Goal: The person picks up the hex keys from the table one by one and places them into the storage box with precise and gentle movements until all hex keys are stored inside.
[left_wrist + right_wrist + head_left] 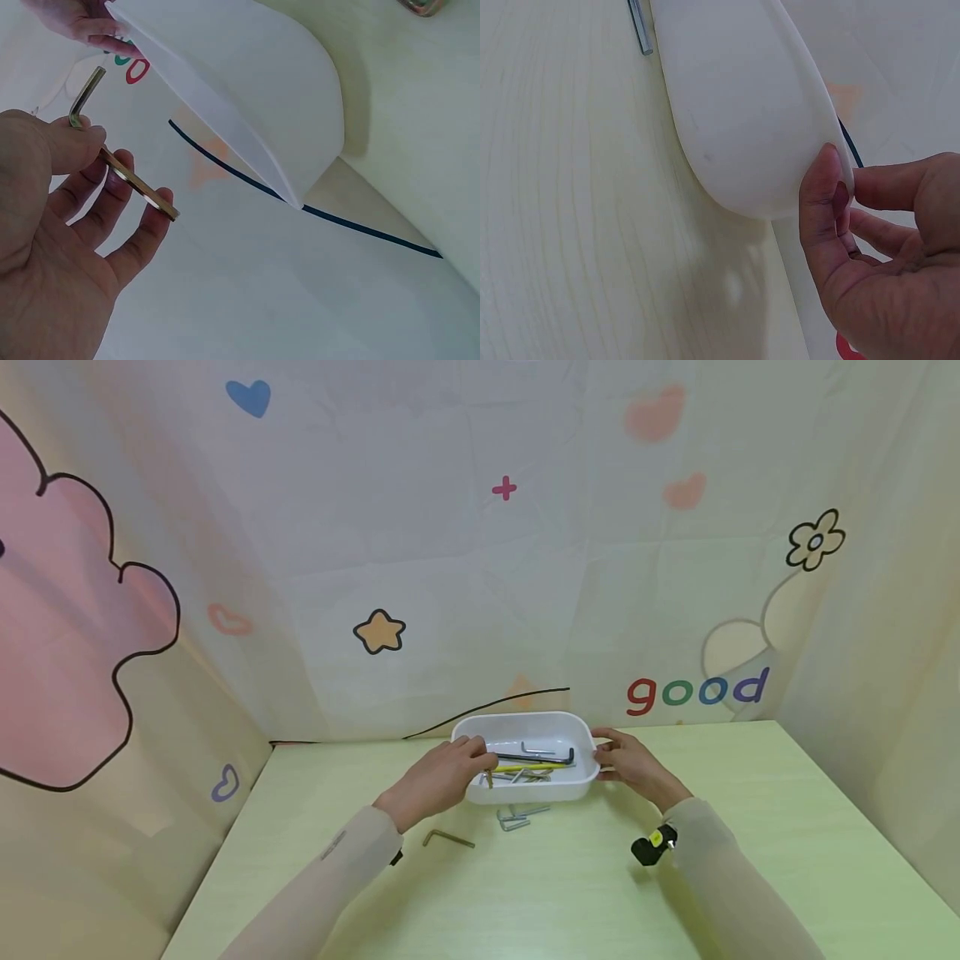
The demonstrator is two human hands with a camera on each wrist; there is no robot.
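While I have the left hand [446, 774] holding a brass key [139, 184] narrowly between thumb and fingers, its short bent end sticking up past the thumb, I have the right hand [633, 768] pinching the rim at the right end of a white tray [540, 792]. From the head view, the brass key appears over the tray's left front part; I cannot tell how high it is above the rim. If I loosened that light hold too close to the front wall, I think the key could catch the edge and drop outside.

Within the tray lie a black key [536, 759], a yellow stick [525, 768] and several metal keys, partly overlapping. A hard pull by the right hand could, I judge, tip or drag the tray and slide them together.

Just in front of the tray, silver keys [534, 812] rest on the table [570, 893]; dragging the tray towards me would probably shove them. Nearer the left sleeve [352, 860] lies another bent key [452, 837], which a low sweep of that arm might knock. Behind everything hangs a printed curtain [450, 510].
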